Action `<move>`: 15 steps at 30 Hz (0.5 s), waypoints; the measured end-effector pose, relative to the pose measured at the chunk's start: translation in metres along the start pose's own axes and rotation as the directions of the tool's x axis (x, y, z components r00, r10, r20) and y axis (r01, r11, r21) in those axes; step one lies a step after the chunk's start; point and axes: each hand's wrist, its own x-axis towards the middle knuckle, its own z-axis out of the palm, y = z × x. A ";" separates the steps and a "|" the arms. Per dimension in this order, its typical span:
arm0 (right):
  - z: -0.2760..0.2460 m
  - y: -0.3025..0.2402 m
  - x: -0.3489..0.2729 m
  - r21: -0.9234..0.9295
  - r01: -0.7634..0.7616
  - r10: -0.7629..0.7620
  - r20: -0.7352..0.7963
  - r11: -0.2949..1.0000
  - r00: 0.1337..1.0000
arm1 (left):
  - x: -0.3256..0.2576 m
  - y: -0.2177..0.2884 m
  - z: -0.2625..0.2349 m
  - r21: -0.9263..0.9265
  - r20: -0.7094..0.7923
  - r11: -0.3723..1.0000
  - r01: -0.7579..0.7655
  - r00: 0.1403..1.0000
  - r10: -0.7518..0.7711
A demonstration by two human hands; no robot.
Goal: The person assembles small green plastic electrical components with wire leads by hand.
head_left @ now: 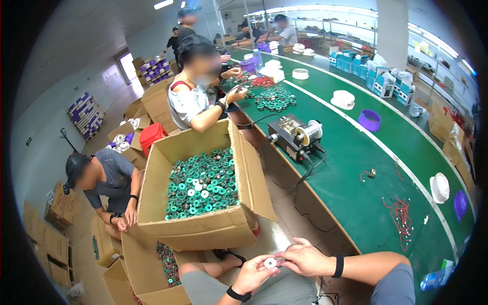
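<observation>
While you sit beside the green worktop (351, 188), your left hand (254, 275) grasps a small white disc-shaped part (269, 263) with a dark centre, pinched between thumb and fingers above your grey shorts (292, 294). Your right hand (307, 260) is curled in from the other side, its fingertips drawn together at or just beside the disc's edge; whether they grip it, or something thin attached to it, you cannot tell from here. The step in hand looks like close two-handed work on this one part, and the next move probably calls for a steady left pinch while the right fingertips do the finer handling.

Ahead of your hands stands an open cardboard box (195, 235) holding a heap of green ring-shaped parts (203, 190), a few white ones among them. On the worktop you have a black machine with a wire spool (297, 137) and a loose bunch of red wires (401, 221).

Your fingers cover the underside of the disc, so any pins or leads there are hidden. The lower box (136, 256) is partly blocked by the upper one, and your forearms are cut off at the lower part of the view.
</observation>
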 end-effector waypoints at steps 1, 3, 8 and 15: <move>0.000 0.003 0.000 0.022 0.048 -0.047 -0.035 0.999 0.998 | 0.007 -0.017 -0.007 -0.012 0.001 1.000 -0.016 1.000 0.016; 0.000 0.009 0.001 0.026 0.086 -0.082 -0.113 0.996 0.990 | 0.011 -0.016 -0.003 0.043 0.030 0.995 -0.090 0.996 0.089; 0.008 0.043 -0.008 -0.018 0.184 -0.185 -0.123 0.983 0.975 | 0.023 -0.020 0.016 0.106 -0.113 0.992 -0.074 0.990 0.086; 0.040 0.074 0.005 0.054 0.175 -0.167 -0.122 0.983 0.978 | 0.052 -0.043 -0.006 0.428 -0.222 0.890 -0.156 0.937 0.270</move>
